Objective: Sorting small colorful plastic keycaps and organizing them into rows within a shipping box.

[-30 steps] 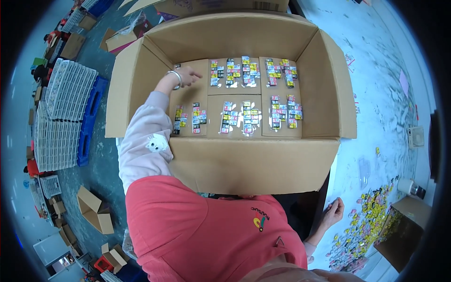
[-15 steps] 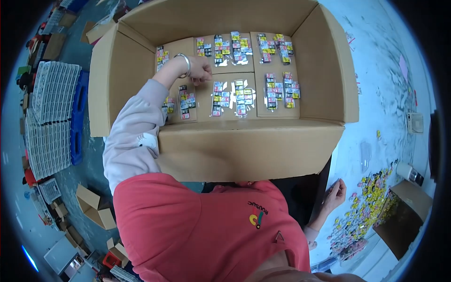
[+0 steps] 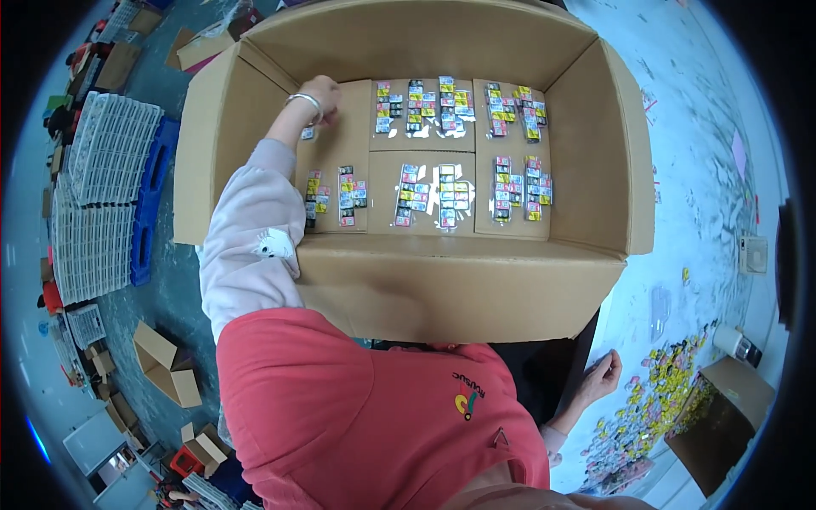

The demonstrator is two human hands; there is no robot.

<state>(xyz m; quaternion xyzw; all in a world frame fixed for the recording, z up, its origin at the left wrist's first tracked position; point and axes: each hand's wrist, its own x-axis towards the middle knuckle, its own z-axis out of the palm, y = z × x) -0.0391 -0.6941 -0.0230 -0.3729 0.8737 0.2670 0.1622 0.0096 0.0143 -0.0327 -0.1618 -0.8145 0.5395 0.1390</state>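
A big open cardboard box stands before me. My left hand, with a silver bangle at the wrist, reaches inside toward its far left corner. Its fingers are curled and their tips hidden, so I cannot make out what they hold. A small colourful pack shows partly below that wrist. Several clusters of small yellow, pink, black and white printed pieces, such as this clear-wrapped one, lie in rows on the box floor. My right hand rests at the white table's near edge, fingers bent together, their contents unclear.
Many loose yellow and pink pieces lie spread over the white table on the right, beside another open carton. On the left floor stand stacked white plastic crates, a blue pallet and an open small carton.
My left hand has moved left and farther back, from the middle of the box to its far left corner. The view has shifted slightly. My right hand stays at the table edge.
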